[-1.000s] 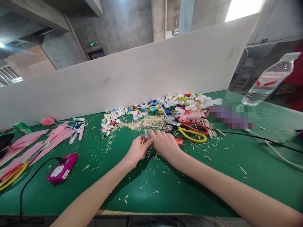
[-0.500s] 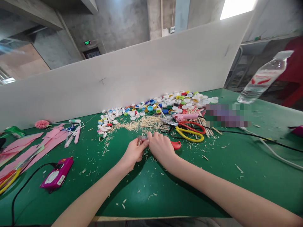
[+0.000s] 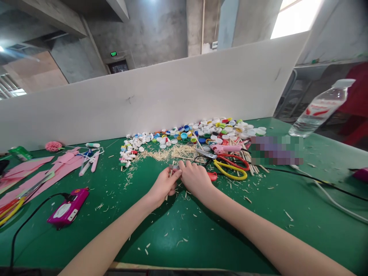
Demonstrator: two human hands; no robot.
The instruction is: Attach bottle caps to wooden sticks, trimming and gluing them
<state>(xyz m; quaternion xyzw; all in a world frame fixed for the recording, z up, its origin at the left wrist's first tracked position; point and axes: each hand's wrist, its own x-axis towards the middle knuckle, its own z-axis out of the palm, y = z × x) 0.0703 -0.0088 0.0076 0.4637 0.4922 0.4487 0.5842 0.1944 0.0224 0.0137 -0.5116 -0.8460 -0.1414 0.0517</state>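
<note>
My left hand (image 3: 164,183) is closed in a pinch on a thin wooden stick (image 3: 166,197), whose lower end pokes out below the fingers. My right hand (image 3: 196,177) is wrapped around what looks like a utility knife; its red handle (image 3: 212,176) sticks out past the right side of the hand. A grey blade (image 3: 173,167) shows at the left fingertips, where both hands meet. The palm hides most of the knife. Beyond the hands lies a heap of wood shavings (image 3: 181,150), with red-and-yellow-handled scissors (image 3: 230,167) to its right.
Many coloured bottle caps (image 3: 184,135) line the white partition (image 3: 161,99). A pink glue gun (image 3: 225,148) rests by wooden sticks (image 3: 254,168). Right stands a water bottle (image 3: 319,111); left lie a purple power socket (image 3: 69,209), pink paper (image 3: 56,172) and more scissors (image 3: 17,207).
The view has tipped slightly upward. Both hands stay together at nearly the same place, and the stick's lower end now shows beneath my left hand.
</note>
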